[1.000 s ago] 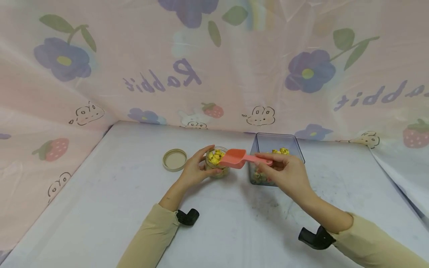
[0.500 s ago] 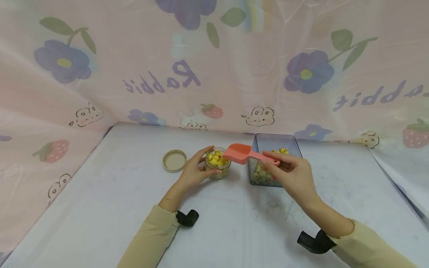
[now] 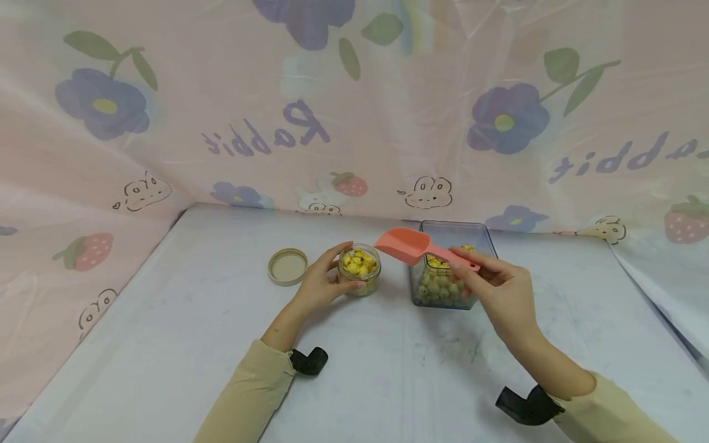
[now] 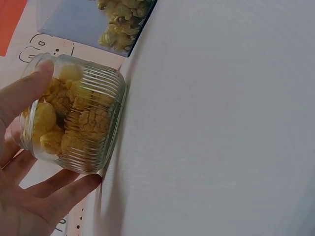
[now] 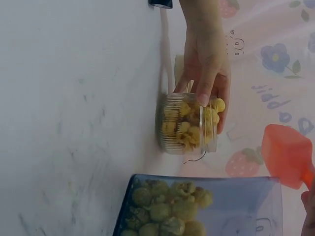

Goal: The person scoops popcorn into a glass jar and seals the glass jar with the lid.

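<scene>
My left hand grips a small ribbed glass jar from its left side, thumb and fingers around it. Yellow popcorn fills the jar up to its mouth. A pink-red plastic scoop is pinched by its handle in my right hand. The scoop's bowl looks empty and hovers between the jar and a clear bluish square container, above table height. More popcorn lies in the lower part of that container. My right fingers partly hide the container's near rim.
A round beige lid lies on the white table, left of the jar. Behind the table hangs a pink printed curtain, which also runs down the left side. Black wrist mounts stick out from both sleeves.
The scoop has moved right and up, away from the jar's mouth toward the square container, along with my right hand. My left hand and the jar stay where they were.
</scene>
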Available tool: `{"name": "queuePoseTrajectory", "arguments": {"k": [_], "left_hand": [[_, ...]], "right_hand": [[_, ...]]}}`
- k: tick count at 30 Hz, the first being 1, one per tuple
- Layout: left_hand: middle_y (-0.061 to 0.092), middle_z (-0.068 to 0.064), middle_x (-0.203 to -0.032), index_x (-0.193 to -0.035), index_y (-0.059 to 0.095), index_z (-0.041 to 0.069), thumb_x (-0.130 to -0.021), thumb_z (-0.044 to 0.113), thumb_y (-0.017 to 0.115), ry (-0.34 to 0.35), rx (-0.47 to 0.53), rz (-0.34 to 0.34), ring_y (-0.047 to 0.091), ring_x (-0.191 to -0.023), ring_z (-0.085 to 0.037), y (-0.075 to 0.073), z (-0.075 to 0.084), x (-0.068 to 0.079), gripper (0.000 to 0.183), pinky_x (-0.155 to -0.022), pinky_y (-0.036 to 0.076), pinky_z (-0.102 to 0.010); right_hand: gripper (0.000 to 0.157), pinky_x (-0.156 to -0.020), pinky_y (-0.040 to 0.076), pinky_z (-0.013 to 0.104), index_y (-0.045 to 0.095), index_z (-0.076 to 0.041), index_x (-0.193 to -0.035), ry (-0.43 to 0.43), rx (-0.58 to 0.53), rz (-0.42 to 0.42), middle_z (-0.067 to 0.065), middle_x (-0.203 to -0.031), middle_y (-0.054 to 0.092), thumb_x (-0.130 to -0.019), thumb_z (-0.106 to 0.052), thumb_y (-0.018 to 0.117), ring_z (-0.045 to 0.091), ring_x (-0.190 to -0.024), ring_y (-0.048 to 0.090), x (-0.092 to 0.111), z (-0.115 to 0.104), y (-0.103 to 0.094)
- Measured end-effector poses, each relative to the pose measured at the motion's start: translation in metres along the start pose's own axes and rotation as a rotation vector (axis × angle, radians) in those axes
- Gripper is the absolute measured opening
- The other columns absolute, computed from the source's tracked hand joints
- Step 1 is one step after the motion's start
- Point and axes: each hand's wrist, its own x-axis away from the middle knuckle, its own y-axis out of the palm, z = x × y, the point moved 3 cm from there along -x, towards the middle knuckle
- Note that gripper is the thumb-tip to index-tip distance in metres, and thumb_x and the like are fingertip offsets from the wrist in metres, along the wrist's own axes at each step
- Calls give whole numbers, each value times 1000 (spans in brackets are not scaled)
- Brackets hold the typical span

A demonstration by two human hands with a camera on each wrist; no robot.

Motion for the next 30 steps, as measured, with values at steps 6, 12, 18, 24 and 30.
{"name": "queuePoseTrajectory", "arguments": {"k": [6, 12, 18, 24, 30], "left_hand": [[45, -7, -146, -145, 41, 18, -78, 15, 81, 4, -12, 2, 39, -132, -46, 0, -1, 0, 78, -100, 47, -47], [45, -7, -146, -145, 42, 18, -77, 15, 81, 7, -19, 7, 41, -132, -45, 0, -1, 0, 78, -100, 48, -47], [45, -7, -146, -145, 41, 17, -78, 14, 81, 17, -12, 2, 41, -131, -44, 0, 0, 0, 78, -99, 48, -47], [44, -8, -147, -145, 41, 16, -78, 13, 81, 20, -1, -3, 40, -132, -45, 0, -1, -1, 79, -99, 48, -47], [44, -8, -147, -146, 40, 15, -77, 13, 81, 17, -8, -6, 40, -132, -45, 0, -1, 0, 80, -99, 48, -47]], "right_hand": [[29, -49, 49, 20, 65, 11, -112, -6, -67, 42, 5, -70, 72, -86, 1, 69, 13, -53, 58, 0, 0, -5], [27, -50, 49, 19, 66, 12, -110, -18, -97, 88, 6, -68, 71, -85, 2, 68, 16, -50, 53, 0, 0, -11], [27, -51, 48, 18, 66, 11, -111, -15, -76, 132, 3, -69, 71, -85, 1, 68, 15, -50, 53, 0, 0, -19], [26, -45, 41, 18, 66, 13, -109, -25, -106, 179, 3, -67, 70, -85, 5, 68, 12, -49, 54, 1, 1, -27], [27, -46, 44, 18, 67, 12, -109, -12, -112, 219, 5, -67, 70, -83, 5, 69, 13, -48, 52, 3, 4, -35]]}}
